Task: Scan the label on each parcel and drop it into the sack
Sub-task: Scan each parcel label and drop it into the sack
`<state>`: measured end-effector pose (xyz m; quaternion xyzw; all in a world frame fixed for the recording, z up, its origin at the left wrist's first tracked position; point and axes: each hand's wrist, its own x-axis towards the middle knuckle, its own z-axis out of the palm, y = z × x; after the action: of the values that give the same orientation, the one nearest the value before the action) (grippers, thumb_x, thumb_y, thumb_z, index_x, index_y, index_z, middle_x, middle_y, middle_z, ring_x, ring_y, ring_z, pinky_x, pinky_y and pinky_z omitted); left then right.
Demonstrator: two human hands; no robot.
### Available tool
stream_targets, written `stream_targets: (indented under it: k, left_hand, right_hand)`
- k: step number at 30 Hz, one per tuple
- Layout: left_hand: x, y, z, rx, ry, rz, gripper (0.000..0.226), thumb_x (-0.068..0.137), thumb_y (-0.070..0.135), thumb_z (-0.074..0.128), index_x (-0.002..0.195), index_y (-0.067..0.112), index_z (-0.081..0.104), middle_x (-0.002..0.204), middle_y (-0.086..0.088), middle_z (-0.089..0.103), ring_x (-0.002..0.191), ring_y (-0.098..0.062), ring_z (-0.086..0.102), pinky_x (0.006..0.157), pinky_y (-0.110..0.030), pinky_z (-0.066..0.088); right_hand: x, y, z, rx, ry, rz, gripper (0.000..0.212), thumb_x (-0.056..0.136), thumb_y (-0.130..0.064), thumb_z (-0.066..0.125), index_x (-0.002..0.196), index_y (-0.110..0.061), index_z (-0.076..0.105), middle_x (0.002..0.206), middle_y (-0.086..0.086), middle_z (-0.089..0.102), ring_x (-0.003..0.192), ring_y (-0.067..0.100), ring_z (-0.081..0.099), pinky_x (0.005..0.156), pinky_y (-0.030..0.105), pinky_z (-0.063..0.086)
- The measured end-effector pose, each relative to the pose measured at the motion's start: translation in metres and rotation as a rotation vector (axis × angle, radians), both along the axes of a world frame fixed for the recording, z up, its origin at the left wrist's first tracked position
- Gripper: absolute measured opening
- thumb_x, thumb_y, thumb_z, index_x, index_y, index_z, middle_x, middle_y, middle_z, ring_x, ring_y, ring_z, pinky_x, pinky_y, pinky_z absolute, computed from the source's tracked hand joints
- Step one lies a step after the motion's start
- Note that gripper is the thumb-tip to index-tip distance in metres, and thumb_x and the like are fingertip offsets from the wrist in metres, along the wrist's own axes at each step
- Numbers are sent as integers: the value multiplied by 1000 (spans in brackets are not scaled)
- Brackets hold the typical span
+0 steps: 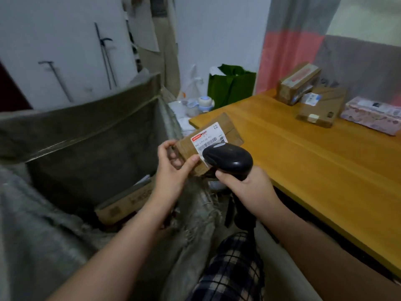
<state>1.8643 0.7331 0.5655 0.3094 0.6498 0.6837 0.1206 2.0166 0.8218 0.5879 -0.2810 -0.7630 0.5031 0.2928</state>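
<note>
The left hand (173, 164) grips a small parcel (234, 131) by its near end, thumb on top and fingers curled beneath, tilting its label (206, 137) up to face the scanner (227, 159). The right hand (245, 185) wraps round the scanner's handle, with the scanner's head almost touching the label. The parcel hangs just off the counter's (303, 159) left edge, beside the open sack (86, 122), probably so it can drop straight in once read. A box (123, 205) lies inside the sack. More parcels (299, 83) sit at the counter's far side.
</note>
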Motion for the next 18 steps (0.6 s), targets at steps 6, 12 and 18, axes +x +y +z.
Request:
stream_targets:
  k: [6, 12, 18]
  left_hand:
    - [-60, -86, -35, -48, 19, 265, 41, 91, 21, 61, 122, 30, 36, 114, -4, 57, 89, -1, 59, 82, -26, 53]
    - [-115, -105, -66, -225, 85, 327, 51, 80, 31, 71, 117, 42, 39, 131, -5, 49, 117, -15, 52, 102, -39, 46]
    - [-148, -56, -81, -516, 227, 229, 56, 82, 18, 73, 127, 25, 40, 129, -2, 36, 116, -12, 41, 98, -26, 36]
  right_hand:
    - [-70, -30, -29, 15, -146, 105, 26, 78, -35, 77, 97, -18, 72, 87, -5, 73, 83, 2, 65, 78, 30, 55]
    - [-119, -29, -55, 24, -202, 95, 19, 80, -32, 76, 88, -19, 65, 83, -4, 67, 81, 9, 62, 74, 29, 49]
    - [-135, -12, -69, 20, -260, 34, 16, 81, -31, 75, 82, -20, 65, 75, -5, 65, 70, -4, 56, 64, 23, 47]
